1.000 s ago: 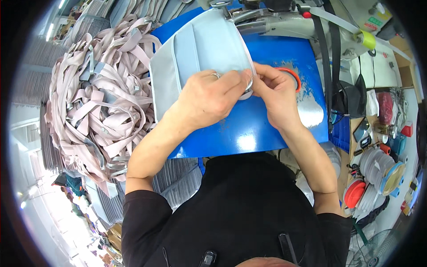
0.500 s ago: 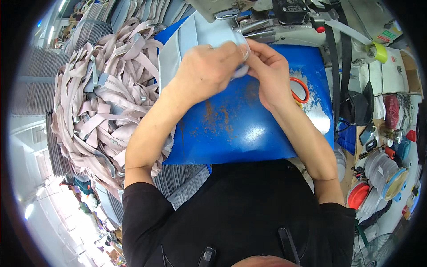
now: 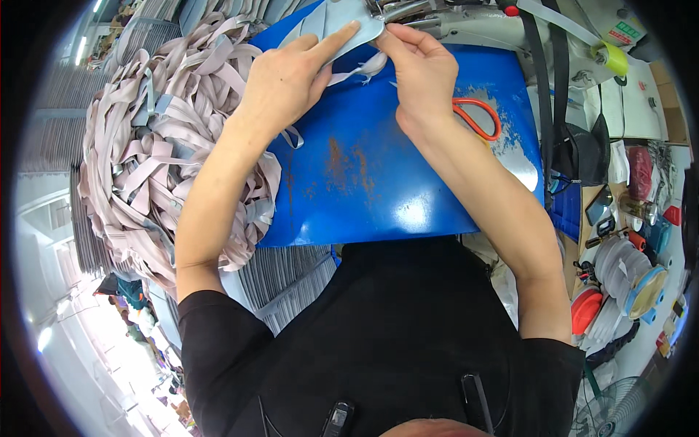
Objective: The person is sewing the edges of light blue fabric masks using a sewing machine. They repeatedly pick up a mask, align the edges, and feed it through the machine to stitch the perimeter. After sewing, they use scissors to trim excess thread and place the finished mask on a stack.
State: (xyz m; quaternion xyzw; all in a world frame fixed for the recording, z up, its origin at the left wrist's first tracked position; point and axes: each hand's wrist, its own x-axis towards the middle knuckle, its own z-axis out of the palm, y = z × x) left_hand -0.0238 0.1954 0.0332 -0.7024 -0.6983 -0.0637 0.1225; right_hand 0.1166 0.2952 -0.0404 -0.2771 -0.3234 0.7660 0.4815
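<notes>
My left hand (image 3: 287, 84) is at the upper middle of the blue table (image 3: 349, 197), index finger stretched along a light grey-blue fabric piece (image 3: 342, 14), the other fingers curled on it. My right hand (image 3: 426, 84) pinches the piece's right corner just under the metal parts of a sewing machine (image 3: 473, 29). A pale strap end (image 3: 368, 68) hangs below the piece, between my hands. Red-handled scissors (image 3: 495, 120) lie just right of my right hand, partly hidden by it.
A large heap of pale pink straps (image 3: 153, 160) fills the left side, with stacked grey pieces (image 3: 287, 284) below the table. Black straps (image 3: 559, 87) hang at the right, beside a cluttered side bench with several spools (image 3: 611, 266) and a red round item (image 3: 586, 313).
Both hands and the fabric piece have moved up toward the machine, my left hand also leftward. More bare blue table shows, and the pale strap end has come into sight below the piece.
</notes>
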